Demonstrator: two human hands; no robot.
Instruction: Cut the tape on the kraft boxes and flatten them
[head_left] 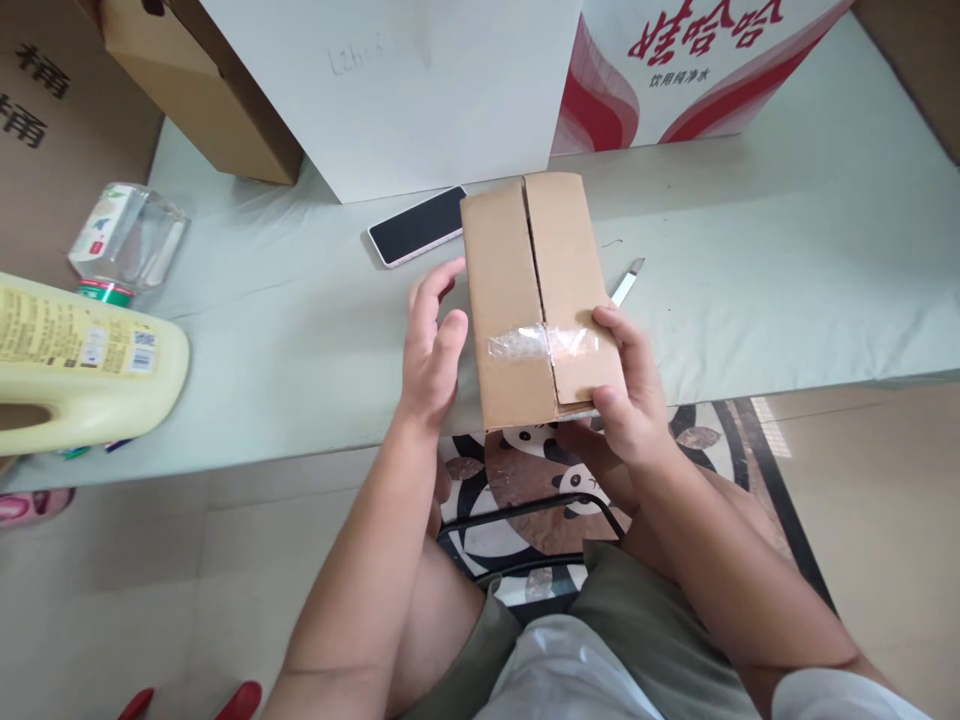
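Observation:
A small brown cardboard box is in front of me at the table's near edge, its two top flaps meeting along a narrow seam. Clear tape crosses that seam toward the near end. My right hand grips the box's near right corner, thumb and fingers on the flap and side. Just off the left side, my left hand is open, with fingers and thumb apart. Past the box on the right lies a small craft knife with a white handle. A phone lies behind the box, to its left.
Large white cartons stand at the back of the cloth-covered table. On the left are a brown carton, a clear bottle on its side and a yellow jug. Below me is a panda-patterned mat.

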